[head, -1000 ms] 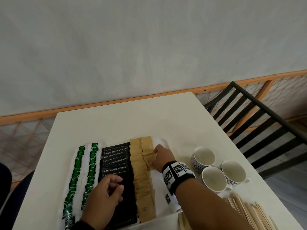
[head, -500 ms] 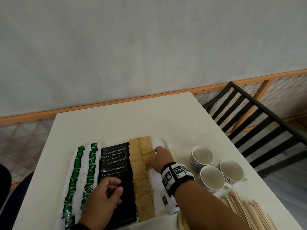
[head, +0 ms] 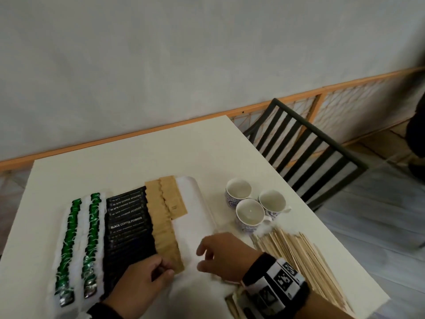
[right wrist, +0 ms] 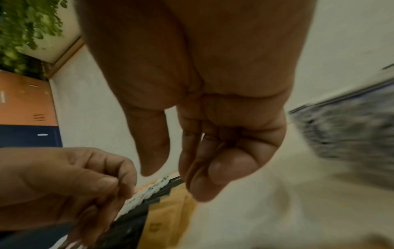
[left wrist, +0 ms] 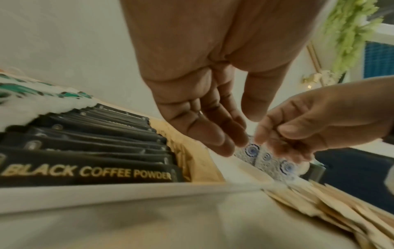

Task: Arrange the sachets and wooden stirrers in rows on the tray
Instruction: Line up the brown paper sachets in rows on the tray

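Note:
A white tray (head: 193,203) holds rows of green-and-white sachets (head: 92,231), black coffee sachets (head: 128,226) and brown sachets (head: 164,229), with a short second brown row (head: 172,199) at the far end. My left hand (head: 165,270) hovers at the near end of the black and brown rows, fingers loosely curled and empty, as the left wrist view shows (left wrist: 238,133). My right hand (head: 202,259) hangs over the tray's bare near right part, relaxed and holding nothing (right wrist: 177,182). Wooden stirrers (head: 299,256) lie heaped on the table to its right.
Three patterned cups (head: 250,212) stand between the tray and the stirrers. Loose brown sachets (head: 234,302) lie under my right wrist at the table's near edge. A black slatted chair (head: 310,146) stands off the table's right side. The white table (head: 138,153) reaches to the wall.
My right hand has drawn back from the far end of the brown rows to the tray's near right part. My left hand shifted slightly right. The head view swung right.

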`<state>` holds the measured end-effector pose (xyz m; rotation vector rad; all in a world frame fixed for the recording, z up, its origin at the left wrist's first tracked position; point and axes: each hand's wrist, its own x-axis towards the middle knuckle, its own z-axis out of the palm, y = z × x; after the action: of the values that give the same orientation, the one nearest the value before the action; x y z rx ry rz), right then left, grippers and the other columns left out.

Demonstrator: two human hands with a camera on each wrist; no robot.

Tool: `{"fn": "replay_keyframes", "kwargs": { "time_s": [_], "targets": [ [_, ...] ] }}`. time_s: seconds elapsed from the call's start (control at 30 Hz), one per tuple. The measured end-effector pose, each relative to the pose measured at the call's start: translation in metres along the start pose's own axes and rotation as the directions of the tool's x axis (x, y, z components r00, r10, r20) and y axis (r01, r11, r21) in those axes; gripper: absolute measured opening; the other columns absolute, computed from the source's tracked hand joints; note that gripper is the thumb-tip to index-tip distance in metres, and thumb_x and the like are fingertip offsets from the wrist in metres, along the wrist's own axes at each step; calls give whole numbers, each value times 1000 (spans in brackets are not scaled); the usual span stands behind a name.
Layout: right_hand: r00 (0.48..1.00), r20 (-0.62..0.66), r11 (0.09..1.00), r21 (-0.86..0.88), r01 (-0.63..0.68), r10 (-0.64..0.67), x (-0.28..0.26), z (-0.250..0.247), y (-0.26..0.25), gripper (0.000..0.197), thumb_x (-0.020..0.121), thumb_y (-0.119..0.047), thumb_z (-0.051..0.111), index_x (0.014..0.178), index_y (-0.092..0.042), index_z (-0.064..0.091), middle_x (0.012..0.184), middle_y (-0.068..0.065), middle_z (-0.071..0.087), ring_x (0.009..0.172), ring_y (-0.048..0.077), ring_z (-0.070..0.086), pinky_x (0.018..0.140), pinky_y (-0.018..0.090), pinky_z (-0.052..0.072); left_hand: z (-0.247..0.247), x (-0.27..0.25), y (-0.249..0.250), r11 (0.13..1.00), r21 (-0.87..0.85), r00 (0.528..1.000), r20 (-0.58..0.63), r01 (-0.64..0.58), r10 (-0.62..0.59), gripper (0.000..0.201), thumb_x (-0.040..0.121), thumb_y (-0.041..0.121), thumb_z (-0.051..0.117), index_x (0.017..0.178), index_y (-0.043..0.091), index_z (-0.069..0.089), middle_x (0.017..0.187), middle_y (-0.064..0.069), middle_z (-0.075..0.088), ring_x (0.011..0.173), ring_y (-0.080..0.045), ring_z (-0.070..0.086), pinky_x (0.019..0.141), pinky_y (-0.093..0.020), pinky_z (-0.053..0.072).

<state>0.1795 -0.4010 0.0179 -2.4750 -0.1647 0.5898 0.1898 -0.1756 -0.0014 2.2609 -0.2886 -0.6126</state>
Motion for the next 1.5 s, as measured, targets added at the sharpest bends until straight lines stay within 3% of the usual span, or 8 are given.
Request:
{"fn": "replay_keyframes", "kwargs": {
  "time_s": [0.13, 0.23, 0.37, 0.83, 1.1, 1.23, 1.4, 1.5],
  "targets": [
    [991, -85, 993, -37, -110, 106, -61, 9, 50, 23, 85, -42, 64, 102, -26, 63, 88, -12, 56, 81, 5, 47, 61, 10, 31, 29, 4, 1, 980, 139, 985, 119, -140, 124, 8, 83, 38, 67, 88, 43, 63, 87, 23, 67, 78, 2, 60, 73, -12, 48],
    [970, -155, 980, -38, -195, 187, -96, 16, 77, 5, 86, -35, 61, 88, -32, 58, 86, -14, 52, 80, 6, 48, 71, 18, 43, 49, 13, 4, 924, 268, 946, 253, -271, 204, 28, 91, 43, 54, 111, 56, 39, 122, 30, 47, 106, 9, 49, 88, -3, 35],
    [946, -190, 962, -15, -271, 264, -124, 30, 92, 15, 86, -41, 61, 97, -33, 54, 97, -11, 51, 88, 10, 49, 79, 22, 43, 76, 32, 31, 801, 376, 870, 356, -467, 340, 41, 99, 35, 36, 140, 34, 34, 147, 16, 30, 132, -6, 29, 106, -15, 23],
    [957, -200, 971, -70, -230, 212, -119, 60, 94, 47, 89, -37, 56, 133, -24, 44, 124, 3, 56, 109, 26, 57, 83, 30, 44, 128, 81, 84, 630, 640, 895, 372, -440, 247, 65, 89, 47, 56, 144, 23, 31, 142, 0, 37, 128, -23, 32, 105, -36, 36],
    [951, -262, 975, -105, -195, 162, -110, 66, 93, 31, 95, -41, 45, 120, -22, 48, 115, 4, 45, 94, 25, 52, 69, 29, 34, 117, 71, 88, 803, 411, 901, 244, -432, 359, 12, 87, 35, 63, 87, 28, 53, 98, 5, 49, 98, -14, 45, 83, -23, 38],
    [960, -249, 973, -150, -172, 132, -107, 67, 99, 36, 91, -39, 52, 124, -25, 44, 120, 1, 43, 99, 24, 52, 73, 30, 41, 98, 62, 82, 960, 102, 953, 187, -262, 240, 23, 80, 27, 70, 75, 22, 49, 67, 6, 54, 60, -7, 49, 62, -23, 43],
    [978, -184, 967, -217, -135, 96, -104, 59, 99, 45, 84, -35, 64, 125, -22, 49, 123, 1, 42, 105, 21, 47, 89, 33, 46, 65, 52, 67, 975, -169, 968, 180, -147, 177, 29, 81, 20, 63, 104, 36, 58, 96, 5, 61, 77, -10, 55, 55, -23, 47],
    [988, -148, 970, -229, -82, 49, -99, 52, 95, 31, 84, -29, 66, 113, -23, 58, 114, 1, 52, 101, 19, 50, 87, 31, 47, 50, 42, 54, 959, -265, 972, 182, -99, 150, 35, 87, 2, 56, 86, 32, 73, 89, 7, 70, 64, -10, 57, 53, -26, 46]
  ]
}}
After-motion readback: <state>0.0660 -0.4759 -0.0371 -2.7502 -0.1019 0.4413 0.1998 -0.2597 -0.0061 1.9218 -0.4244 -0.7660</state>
